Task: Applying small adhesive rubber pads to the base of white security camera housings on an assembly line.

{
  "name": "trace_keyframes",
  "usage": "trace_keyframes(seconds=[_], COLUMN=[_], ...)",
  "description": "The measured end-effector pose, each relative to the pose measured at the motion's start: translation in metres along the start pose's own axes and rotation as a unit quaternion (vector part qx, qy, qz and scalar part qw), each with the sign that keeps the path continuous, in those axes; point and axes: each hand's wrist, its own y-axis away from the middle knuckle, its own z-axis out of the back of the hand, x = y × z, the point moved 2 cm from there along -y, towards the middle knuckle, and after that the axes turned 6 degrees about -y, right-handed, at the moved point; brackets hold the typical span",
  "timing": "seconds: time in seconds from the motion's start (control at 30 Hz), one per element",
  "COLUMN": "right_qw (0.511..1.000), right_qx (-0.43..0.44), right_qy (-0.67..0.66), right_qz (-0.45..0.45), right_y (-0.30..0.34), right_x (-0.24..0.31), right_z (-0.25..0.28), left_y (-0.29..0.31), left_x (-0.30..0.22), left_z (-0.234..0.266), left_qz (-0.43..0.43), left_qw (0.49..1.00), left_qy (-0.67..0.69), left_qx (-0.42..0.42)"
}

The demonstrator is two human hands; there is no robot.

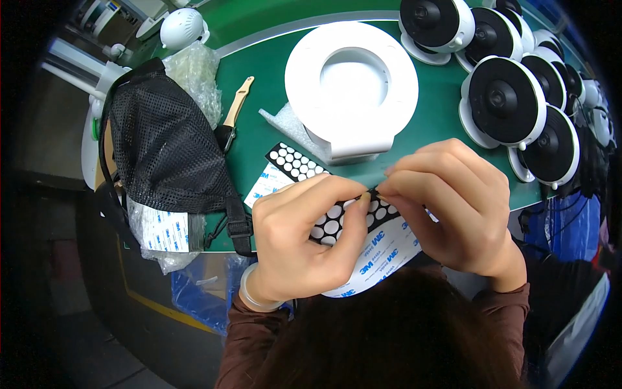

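Note:
Near the table's front edge, my left hand (311,243) and my right hand (453,207) pinch the upper edge of a black sheet with rows of round white pads (332,227). Thumb and forefinger of each hand are pressed together, the two fingertips almost touching. White backing paper with blue print (382,259) hangs below the pads. Another black strip of white pads (295,161) lies on the table just beyond my left hand. Past my fingers stands a white ring-shaped housing (402,84) with a wide round opening, partly on white foam wrap (295,126).
Several white devices with black round fronts (505,100) crowd the right side of the green table (249,139). At left sit a black mesh bag (172,142), clear plastic wrap (197,74), a wooden-handled brush (240,100) and a stack of printed backing sheets (165,230).

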Motion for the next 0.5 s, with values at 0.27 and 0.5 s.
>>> trace_keyframes(seconds=[0.27, 0.5], right_qw=[0.995, 0.993], right_qx=[-0.015, -0.069], right_qy=[0.071, -0.077], right_qz=[0.062, -0.05], right_y=[-0.008, -0.028], right_x=[0.006, 0.001], right_z=[-0.006, 0.003], left_y=[0.002, -0.003], left_x=[0.007, 0.017], left_z=[0.006, -0.001], left_qz=[0.004, 0.018], left_qw=[0.998, 0.999], left_qy=[-0.046, -0.003], left_qx=[-0.048, -0.048])
